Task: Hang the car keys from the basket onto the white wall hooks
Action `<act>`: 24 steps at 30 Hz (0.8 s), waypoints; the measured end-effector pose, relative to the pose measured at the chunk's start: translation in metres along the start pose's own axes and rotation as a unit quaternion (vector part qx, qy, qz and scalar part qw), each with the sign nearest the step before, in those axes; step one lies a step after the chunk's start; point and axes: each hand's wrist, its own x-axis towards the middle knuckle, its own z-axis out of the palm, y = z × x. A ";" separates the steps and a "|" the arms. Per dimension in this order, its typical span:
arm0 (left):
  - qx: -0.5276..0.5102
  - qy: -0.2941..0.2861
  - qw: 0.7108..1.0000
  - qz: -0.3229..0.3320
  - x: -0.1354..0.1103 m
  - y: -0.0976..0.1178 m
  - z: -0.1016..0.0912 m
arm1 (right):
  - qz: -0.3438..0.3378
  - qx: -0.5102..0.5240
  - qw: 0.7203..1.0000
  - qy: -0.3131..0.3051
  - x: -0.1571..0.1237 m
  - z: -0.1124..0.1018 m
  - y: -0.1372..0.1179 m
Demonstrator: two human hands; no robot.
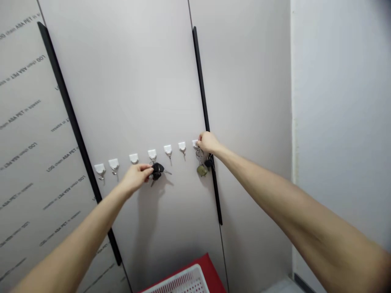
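My left hand (pixel 136 178) is closed on a bunch of black-headed keys (pixel 157 171), just below a white hook (pixel 152 154) in the row on the cabinet door. Whether its ring sits on that hook I cannot tell. Farther right, my right hand (pixel 208 142) pinches at the last hook (pixel 194 143), which it partly covers. Under those fingers hangs a key ring (pixel 199 153) with an olive-green fob (pixel 202 170) and a small dark piece (pixel 208 162). My right fingertips are partly hidden.
Several other white hooks, such as this one (pixel 113 165), line the pale cabinet door (pixel 122 81). Long black handles (pixel 200 73) run along the door edges. A white plastic basket (pixel 198 272) stands on a red surface (pixel 210 264) below. A wall (pixel 339 122) rises at right.
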 end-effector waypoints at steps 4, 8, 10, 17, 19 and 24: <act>0.008 0.017 1.000 0.024 0.013 0.039 -0.022 | -0.039 0.048 0.998 -0.020 -0.003 -0.003 -0.006; -0.146 0.057 0.985 0.079 0.020 0.066 -0.022 | 0.057 0.202 0.978 -0.024 -0.016 -0.010 0.003; -0.160 0.047 0.981 0.103 0.015 0.067 -0.016 | 0.093 0.265 0.958 -0.048 -0.023 -0.014 0.009; 0.058 -0.201 0.973 0.100 -0.055 0.004 0.026 | 0.098 0.297 0.950 -0.022 -0.022 -0.006 0.010; 0.082 -0.256 0.957 0.108 -0.081 -0.023 0.039 | 0.091 0.250 0.964 -0.003 -0.012 -0.003 0.003; 0.161 -0.357 0.915 0.101 -0.128 -0.095 0.064 | 0.062 0.214 0.975 -0.008 -0.002 -0.011 -0.023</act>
